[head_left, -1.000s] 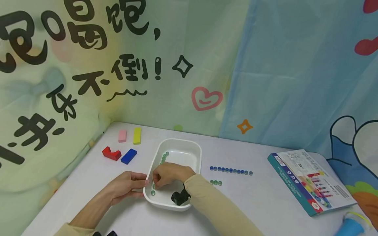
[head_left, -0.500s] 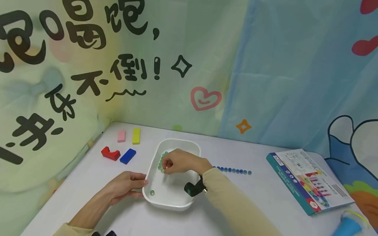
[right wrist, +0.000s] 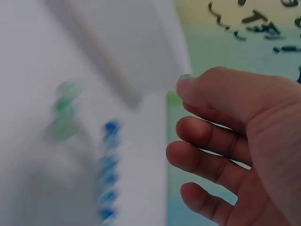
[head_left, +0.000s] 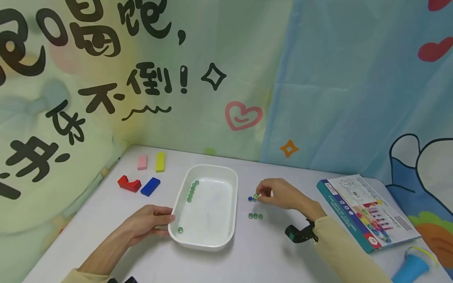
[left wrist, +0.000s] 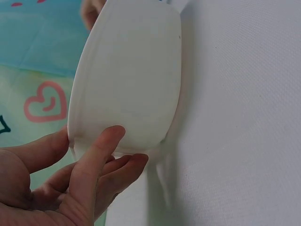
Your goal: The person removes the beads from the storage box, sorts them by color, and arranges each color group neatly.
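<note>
A white tray (head_left: 234, 204) sits mid-table, with a short row of green beads (head_left: 192, 190) inside by its left wall and a single one (head_left: 180, 230) near the front corner. My left hand (head_left: 152, 222) grips the tray's near-left corner; the left wrist view shows the thumb (left wrist: 96, 160) against the tray wall (left wrist: 131, 75) and the fingers tucked under. Just right of the tray, my right hand (head_left: 274, 193) pinches a green bead (head_left: 255, 196) low over the table beside a blue bead (head_left: 250, 199). It hides the rest of the blue row (right wrist: 109, 165). Three green beads (head_left: 255, 215) lie nearer me.
Pink (head_left: 142, 162), yellow (head_left: 160, 162), red (head_left: 129, 183) and blue (head_left: 150, 186) blocks lie left of the tray. A printed box (head_left: 366, 212) lies at the right, with a blue cup (head_left: 410, 269) at the near right corner. Printed curtains close off the back and left.
My right hand has lifted out of the tray and travelled right to the bead rows on the table, carrying a green bead. The left hand has stayed on the tray corner.
</note>
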The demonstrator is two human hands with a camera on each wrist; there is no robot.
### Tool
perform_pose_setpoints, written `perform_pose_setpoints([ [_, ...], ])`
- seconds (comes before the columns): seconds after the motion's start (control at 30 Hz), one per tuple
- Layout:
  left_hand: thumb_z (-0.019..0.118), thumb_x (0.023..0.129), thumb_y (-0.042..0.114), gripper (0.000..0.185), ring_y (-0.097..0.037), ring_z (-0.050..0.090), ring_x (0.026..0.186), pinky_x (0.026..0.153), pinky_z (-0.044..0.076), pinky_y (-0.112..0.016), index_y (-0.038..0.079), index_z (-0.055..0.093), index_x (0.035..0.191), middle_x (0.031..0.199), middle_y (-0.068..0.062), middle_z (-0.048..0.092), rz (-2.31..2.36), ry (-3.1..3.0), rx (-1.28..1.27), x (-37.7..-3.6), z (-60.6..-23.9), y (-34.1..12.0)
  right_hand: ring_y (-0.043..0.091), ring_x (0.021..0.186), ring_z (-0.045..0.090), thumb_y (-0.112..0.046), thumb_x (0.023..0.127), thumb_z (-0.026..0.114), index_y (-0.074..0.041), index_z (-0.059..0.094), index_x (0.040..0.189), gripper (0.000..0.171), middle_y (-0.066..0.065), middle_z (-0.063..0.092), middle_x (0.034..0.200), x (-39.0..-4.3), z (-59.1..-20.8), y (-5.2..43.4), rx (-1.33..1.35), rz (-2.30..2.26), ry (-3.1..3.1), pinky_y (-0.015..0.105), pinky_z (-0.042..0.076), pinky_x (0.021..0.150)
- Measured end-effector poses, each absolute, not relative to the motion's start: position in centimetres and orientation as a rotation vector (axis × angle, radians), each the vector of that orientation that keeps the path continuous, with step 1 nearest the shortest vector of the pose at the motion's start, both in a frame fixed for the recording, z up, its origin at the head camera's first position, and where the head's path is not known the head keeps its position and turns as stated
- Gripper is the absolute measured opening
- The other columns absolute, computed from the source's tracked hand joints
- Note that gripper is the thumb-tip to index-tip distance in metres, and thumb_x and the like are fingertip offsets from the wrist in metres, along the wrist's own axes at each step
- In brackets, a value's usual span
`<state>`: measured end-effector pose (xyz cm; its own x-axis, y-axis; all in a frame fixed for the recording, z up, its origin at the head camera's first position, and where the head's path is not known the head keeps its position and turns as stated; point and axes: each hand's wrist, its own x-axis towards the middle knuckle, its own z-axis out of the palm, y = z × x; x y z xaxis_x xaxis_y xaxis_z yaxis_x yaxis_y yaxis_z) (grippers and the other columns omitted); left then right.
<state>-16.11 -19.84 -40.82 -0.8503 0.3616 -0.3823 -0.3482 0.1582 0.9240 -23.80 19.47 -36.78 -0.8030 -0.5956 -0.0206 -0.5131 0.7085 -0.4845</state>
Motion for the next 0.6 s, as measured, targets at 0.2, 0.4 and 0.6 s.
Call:
perform_pose_setpoints([
  [0.2,0.068,0.091,0.019,0.061,-0.022,0.069,0.099,0.083,0.060,-0.035,-0.014,0.044,0.136,0.122,-0.021,0.064,1.743,1.906,0.016,-16.1,-40.8,-19.9,0.002,0.071,0.047,-0.008,0.084,0.069,-0.012,0.066,0.089,0.007,-0.008,0.056,0.076,-22.3,-40.5,22.5,-0.797,-0.758,2.751,0.017,0.044,0.059],
  [0.4,0.068,0.091,0.019,0.060,-0.022,0.069,0.099,0.083,0.060,-0.035,-0.014,0.044,0.136,0.123,-0.023,0.064,1.738,1.913,-0.002,-16.1,-40.8,-19.9,-0.001,0.068,0.045,-0.013,0.083,0.073,-0.012,0.064,0.086,0.009,-0.010,0.054,0.073,-21.6,-42.9,23.4,-0.791,-0.771,2.756,0.016,0.043,0.058],
  [0.6,0.067,0.092,0.018,0.060,-0.022,0.069,0.100,0.084,0.060,-0.035,-0.014,0.044,0.136,0.124,-0.023,0.063,1.743,1.907,0.004,-16.1,-40.8,-19.9,-0.001,0.066,0.044,-0.012,0.083,0.072,-0.011,0.065,0.086,0.008,-0.010,0.054,0.072,-21.2,-43.6,23.2,-0.775,-0.779,2.803,0.017,0.042,0.057],
])
